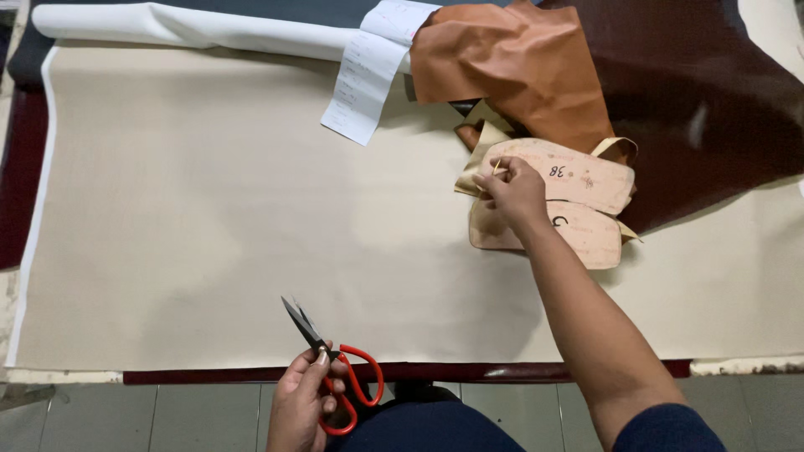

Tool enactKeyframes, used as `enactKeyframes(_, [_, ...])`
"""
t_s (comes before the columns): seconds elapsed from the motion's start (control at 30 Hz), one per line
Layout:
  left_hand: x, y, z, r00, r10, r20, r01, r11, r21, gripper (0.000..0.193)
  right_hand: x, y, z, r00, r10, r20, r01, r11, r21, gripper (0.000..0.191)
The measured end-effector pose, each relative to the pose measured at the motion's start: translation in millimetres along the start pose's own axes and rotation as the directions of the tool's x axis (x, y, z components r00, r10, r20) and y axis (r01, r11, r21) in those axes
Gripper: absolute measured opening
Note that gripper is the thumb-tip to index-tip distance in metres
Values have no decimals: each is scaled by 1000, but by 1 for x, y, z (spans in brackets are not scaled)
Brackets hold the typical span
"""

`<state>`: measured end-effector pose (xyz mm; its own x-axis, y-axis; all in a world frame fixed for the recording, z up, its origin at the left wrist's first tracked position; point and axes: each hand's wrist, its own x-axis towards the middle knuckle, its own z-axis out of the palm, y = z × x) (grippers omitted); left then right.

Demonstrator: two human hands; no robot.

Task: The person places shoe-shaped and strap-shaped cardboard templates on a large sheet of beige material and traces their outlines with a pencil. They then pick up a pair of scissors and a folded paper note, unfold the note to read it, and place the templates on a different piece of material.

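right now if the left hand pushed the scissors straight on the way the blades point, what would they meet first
The left hand points the scissors up and to the left, so they would probably run over the beige sheet first; nothing else appears to lie in that line, though height is unclear.

The left hand (303,402) is cut off at the wrist by the bottom edge at 6 o'clock, and its fingers hide part of the red scissor handles (356,393). The right hand (512,191) covers the near edges of the cardboard patterns (578,197). The dark brown leather (703,100) runs off at 2 o'clock. The thin object pinched in the right hand is too small to identify.
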<state>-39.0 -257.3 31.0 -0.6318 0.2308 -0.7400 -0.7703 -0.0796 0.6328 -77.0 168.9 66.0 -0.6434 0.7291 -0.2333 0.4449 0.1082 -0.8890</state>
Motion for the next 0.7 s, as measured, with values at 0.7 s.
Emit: enactKeyframes(0.7, [-10,-27,24,880,-75,470,175,969,-173,35,-246,69,50,446,105,889,-693,669,269,43])
